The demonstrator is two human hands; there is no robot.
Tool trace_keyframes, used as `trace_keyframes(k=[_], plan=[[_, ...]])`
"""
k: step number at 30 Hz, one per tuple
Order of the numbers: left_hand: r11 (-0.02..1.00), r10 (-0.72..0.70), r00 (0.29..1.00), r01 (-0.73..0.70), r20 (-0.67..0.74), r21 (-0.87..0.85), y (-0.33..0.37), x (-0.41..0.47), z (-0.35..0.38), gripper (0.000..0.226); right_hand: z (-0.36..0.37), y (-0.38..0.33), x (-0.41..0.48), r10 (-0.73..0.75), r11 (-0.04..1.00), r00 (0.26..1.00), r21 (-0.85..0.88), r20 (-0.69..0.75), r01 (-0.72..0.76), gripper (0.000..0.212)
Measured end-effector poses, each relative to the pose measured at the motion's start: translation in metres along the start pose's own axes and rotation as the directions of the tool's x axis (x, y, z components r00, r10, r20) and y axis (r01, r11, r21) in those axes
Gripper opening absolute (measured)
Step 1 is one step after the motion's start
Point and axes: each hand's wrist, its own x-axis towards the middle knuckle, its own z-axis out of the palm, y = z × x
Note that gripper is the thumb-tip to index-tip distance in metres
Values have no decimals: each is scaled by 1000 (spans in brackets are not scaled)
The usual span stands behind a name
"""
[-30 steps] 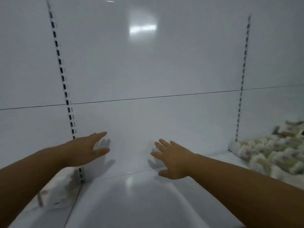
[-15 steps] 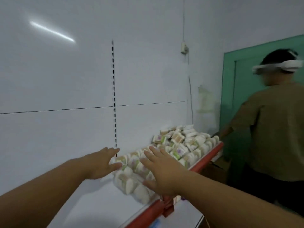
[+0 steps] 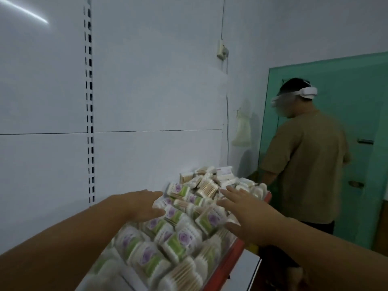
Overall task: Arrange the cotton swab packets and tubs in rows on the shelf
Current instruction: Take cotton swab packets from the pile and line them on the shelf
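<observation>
Head view: a jumbled heap of cotton swab packets (image 3: pixel 178 232) fills the red-edged shelf (image 3: pixel 230 258). The left hand (image 3: pixel 142 204) and right hand (image 3: pixel 247 215) reach over it, fingers spread flat, gripping nothing. Beyond, a person (image 3: pixel 304 164) in an olive shirt faces a green door (image 3: pixel 357 101).

Packed along the shelf (image 3: pixel 227 259), open above
Blocked from white back panel (image 3: pixel 147 101) to red front lip by a loose heap of cotton swab packets (image 3: pixel 178 236); free overhead, around the spread left hand (image 3: pixel 140 204) and right hand (image 3: pixel 249 219); hemmed at the far end by a standing person (image 3: pixel 304 164) before a green door (image 3: pixel 357 122)
</observation>
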Motion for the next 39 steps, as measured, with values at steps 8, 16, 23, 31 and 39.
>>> trace_keyframes(k=[8,16,23,31,39], plan=[[996,84,996,-85,-24,-23,0,57,15,69,22,81,54,117,993,993,-4,-3,-117,49],[999,51,972,-48,-231,20,-1,85,11,49,58,174,135,187,959,979,230,-83,-164,57],[987,-59,924,-2,-379,-159,55,143,-18,10,92,230,213,59,965,998,257,0,-57,53],[474,-378,896,-29,-233,-880,97,175,-32,18,75,258,227,-87,874,968,448,-235,188,26],[-156,-339,940,-14,41,-988,120,200,-33,45,46,205,246,-415,597,746,463,-521,655,39]])
